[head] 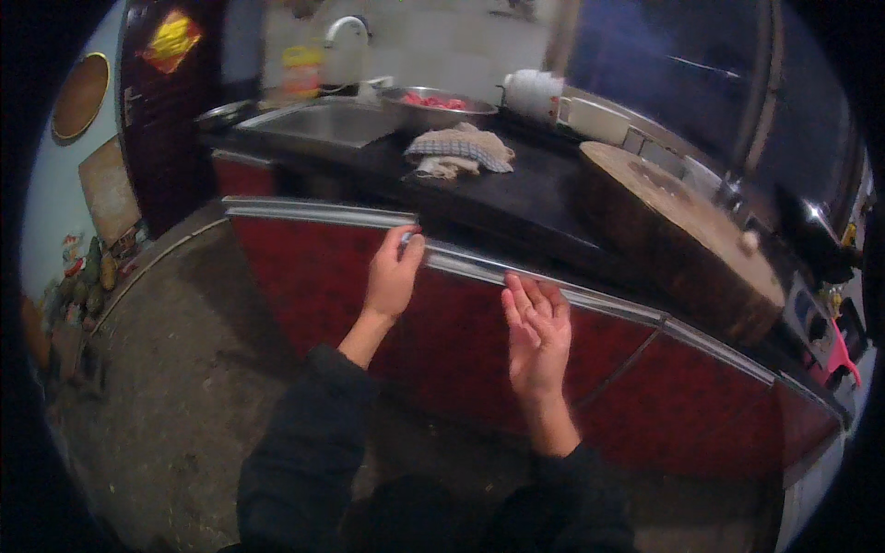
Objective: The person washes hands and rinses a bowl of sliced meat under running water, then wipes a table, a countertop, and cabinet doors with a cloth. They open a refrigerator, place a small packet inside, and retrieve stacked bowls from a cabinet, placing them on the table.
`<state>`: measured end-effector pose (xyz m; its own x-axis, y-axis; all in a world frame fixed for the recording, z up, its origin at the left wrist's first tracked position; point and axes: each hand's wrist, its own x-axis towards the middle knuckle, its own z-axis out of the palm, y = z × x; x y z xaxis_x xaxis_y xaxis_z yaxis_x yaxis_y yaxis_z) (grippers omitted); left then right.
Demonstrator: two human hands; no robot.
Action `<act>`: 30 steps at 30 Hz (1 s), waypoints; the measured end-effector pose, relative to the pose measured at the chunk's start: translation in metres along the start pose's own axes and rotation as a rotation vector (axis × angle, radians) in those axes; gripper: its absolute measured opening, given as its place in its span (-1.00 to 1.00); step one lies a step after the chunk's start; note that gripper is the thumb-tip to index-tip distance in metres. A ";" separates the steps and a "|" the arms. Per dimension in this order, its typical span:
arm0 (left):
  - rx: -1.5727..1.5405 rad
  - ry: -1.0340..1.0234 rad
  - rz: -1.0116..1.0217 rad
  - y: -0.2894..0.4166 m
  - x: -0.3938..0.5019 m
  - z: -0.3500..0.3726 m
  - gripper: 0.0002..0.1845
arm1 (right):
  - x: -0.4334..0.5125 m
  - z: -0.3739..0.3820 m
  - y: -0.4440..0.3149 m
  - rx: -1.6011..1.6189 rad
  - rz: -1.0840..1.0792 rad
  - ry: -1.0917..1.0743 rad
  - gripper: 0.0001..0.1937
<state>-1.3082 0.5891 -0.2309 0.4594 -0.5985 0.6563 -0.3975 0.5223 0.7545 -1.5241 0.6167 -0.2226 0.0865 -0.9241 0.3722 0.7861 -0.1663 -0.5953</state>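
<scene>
Low in front of me is a red cabinet door [297, 276] with a metal trim along its top, swung out from under the black countertop [532, 190]. My left hand [394, 276] grips this door's top corner between thumb and fingers. To its right is another red cabinet door [470, 339], with similar trim. My right hand [541, 332] is raised with its palm partly showing and holds nothing. Its fingertips are at the trim of that second door; whether they touch it, I cannot tell. A crumpled checked cloth [460, 151] lies on the countertop beyond.
A thick round wooden chopping block [684, 214] leans at the right. Behind the cloth stand a metal bowl of red pieces [435, 104], a sink [325, 123] and a white faucet [349, 27]. Vegetables [83, 283] lie on the floor at left, near a hose [152, 263].
</scene>
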 end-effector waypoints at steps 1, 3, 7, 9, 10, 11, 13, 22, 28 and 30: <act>-0.058 -0.024 -0.021 0.003 -0.006 -0.002 -0.76 | -0.004 -0.001 -0.002 -0.004 0.009 -0.033 -0.55; -0.153 -0.020 -0.030 0.014 -0.022 -0.010 -0.81 | -0.013 -0.002 -0.007 0.016 0.052 -0.045 -0.54; -0.214 -0.063 -0.154 0.045 -0.063 -0.041 -0.83 | -0.040 -0.011 -0.024 -0.233 0.129 -0.047 -0.74; -0.202 -0.065 -0.149 0.061 -0.080 -0.050 -0.86 | -0.056 -0.019 -0.034 -0.433 0.010 -0.139 -0.84; -0.178 -0.073 -0.157 0.069 -0.089 -0.056 -0.86 | -0.064 -0.024 -0.041 -0.568 -0.067 -0.171 -0.84; -0.161 -0.083 -0.167 0.076 -0.098 -0.062 -0.86 | -0.071 -0.028 -0.047 -0.691 -0.165 -0.212 -0.84; -0.097 -0.111 -0.138 0.091 -0.116 -0.072 -0.80 | -0.079 -0.035 -0.060 -0.954 -0.550 -0.264 -0.82; -0.380 -0.451 0.170 0.125 -0.163 -0.093 -0.67 | -0.107 -0.015 -0.092 -1.381 -0.807 -0.562 -0.57; -0.675 -0.777 0.155 0.140 -0.186 -0.088 -0.54 | -0.131 0.001 -0.111 -1.333 -0.675 -0.602 -0.35; -0.788 -0.918 0.127 0.143 -0.200 -0.081 -0.55 | -0.141 0.005 -0.123 -1.390 -0.656 -0.539 -0.31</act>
<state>-1.3925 0.8333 -0.2543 -0.4080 -0.5566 0.7237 0.3396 0.6432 0.6862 -1.6301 0.7694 -0.1987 0.4050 -0.4023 0.8211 -0.3292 -0.9019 -0.2795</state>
